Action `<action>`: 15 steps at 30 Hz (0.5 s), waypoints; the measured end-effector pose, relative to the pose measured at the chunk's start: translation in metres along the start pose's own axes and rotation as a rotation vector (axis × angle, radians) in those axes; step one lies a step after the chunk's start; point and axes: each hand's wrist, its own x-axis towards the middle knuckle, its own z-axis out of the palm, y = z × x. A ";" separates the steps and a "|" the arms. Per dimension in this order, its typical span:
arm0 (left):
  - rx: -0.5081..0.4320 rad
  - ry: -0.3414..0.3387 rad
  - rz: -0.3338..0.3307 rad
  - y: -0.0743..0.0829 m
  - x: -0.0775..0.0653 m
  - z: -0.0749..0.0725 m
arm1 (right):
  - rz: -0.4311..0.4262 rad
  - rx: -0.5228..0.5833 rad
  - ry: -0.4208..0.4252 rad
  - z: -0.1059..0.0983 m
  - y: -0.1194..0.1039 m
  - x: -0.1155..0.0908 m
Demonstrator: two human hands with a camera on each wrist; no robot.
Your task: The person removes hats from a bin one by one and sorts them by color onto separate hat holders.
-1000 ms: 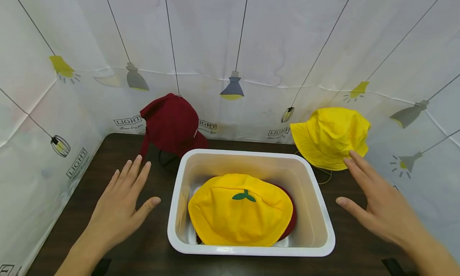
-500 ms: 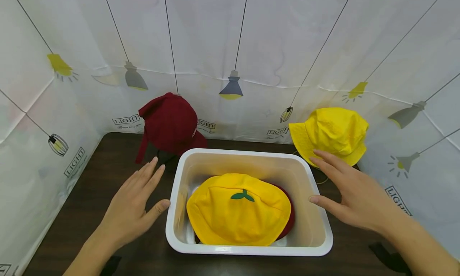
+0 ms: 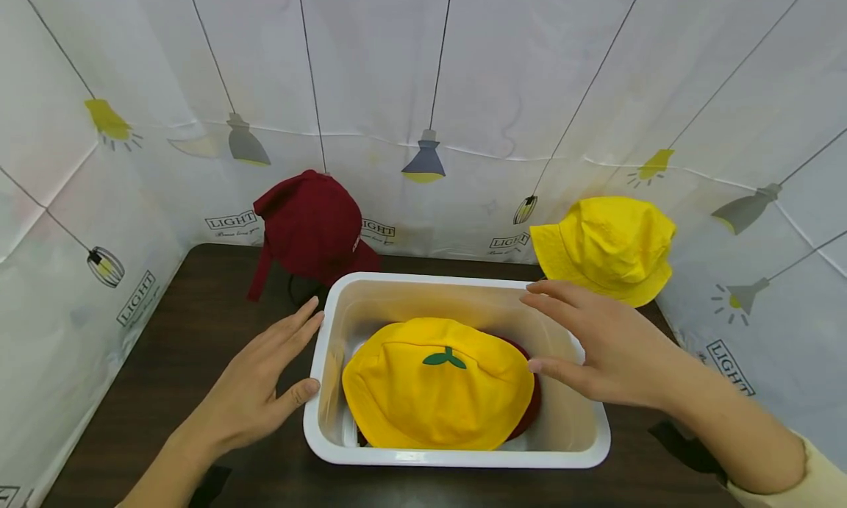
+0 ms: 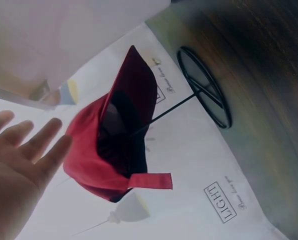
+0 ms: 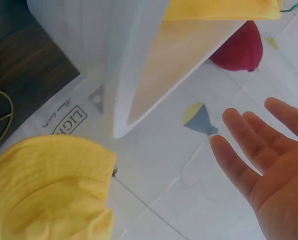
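Note:
A yellow hat with a green leaf patch (image 3: 440, 390) lies in a white plastic bin (image 3: 456, 458), partly covering a dark red hat (image 3: 531, 412). My left hand (image 3: 254, 383) is spread beside the bin's left wall, fingertips right at the rim. Over the right side of the bin hovers my right hand (image 3: 595, 339), fingers extended and holding nothing. At the back left a dark red cap (image 4: 89, 145) hangs on a black wire stand (image 4: 204, 87), its strap dangling. A plain yellow bucket hat (image 3: 605, 247) sits at the back right, behind the right hand.
The bin stands on a dark wooden table (image 3: 165, 361). A white curtain (image 3: 370, 67) printed with lamps closes off the back and both sides. In the right wrist view, part of a gold wire stand (image 5: 1, 117) shows near the yellow bucket hat.
My right hand has moved left, from beside the yellow bucket hat to over the bin. The left hand has come right, up to the bin's rim. The hats have stayed put.

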 end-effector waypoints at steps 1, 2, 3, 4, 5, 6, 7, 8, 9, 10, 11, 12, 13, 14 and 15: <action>-0.006 -0.006 0.002 0.000 0.001 0.000 | -0.003 0.002 -0.009 0.000 -0.002 0.002; -0.010 -0.012 0.005 0.000 0.001 0.000 | -0.007 0.003 -0.018 0.000 -0.003 0.004; -0.015 -0.018 0.008 0.001 0.001 0.000 | -0.008 0.007 -0.030 0.000 -0.005 0.006; -0.015 -0.021 0.013 0.001 0.002 0.000 | -0.007 0.011 -0.042 0.001 -0.007 0.008; -0.015 -0.025 0.016 0.001 0.002 0.000 | -0.010 0.014 -0.051 0.001 -0.009 0.010; -0.014 -0.027 0.018 0.000 0.002 0.000 | -0.010 0.018 -0.059 0.001 -0.011 0.012; -0.014 -0.029 0.019 0.000 0.002 0.000 | -0.008 0.027 -0.070 0.002 -0.012 0.015; -0.013 -0.030 0.020 0.000 0.002 0.000 | -0.002 0.037 -0.082 0.002 -0.014 0.017; -0.012 -0.031 0.021 0.000 0.003 0.000 | 0.006 0.048 -0.094 0.002 -0.016 0.019; -0.012 -0.034 0.022 -0.001 0.003 0.001 | 0.018 0.061 -0.110 0.002 -0.018 0.021; -0.012 -0.036 0.022 -0.001 0.003 0.001 | 0.031 0.073 -0.125 0.002 -0.020 0.023; -0.014 -0.039 0.023 -0.001 0.003 0.002 | 0.040 0.087 -0.139 0.002 -0.021 0.025; -0.017 -0.043 0.024 -0.001 0.003 0.002 | 0.051 0.099 -0.153 0.002 -0.023 0.027; -0.021 -0.046 0.024 -0.001 0.003 0.002 | 0.057 0.108 -0.163 0.002 -0.024 0.029; -0.024 -0.048 0.024 -0.001 0.003 0.002 | 0.060 0.113 -0.171 0.003 -0.025 0.031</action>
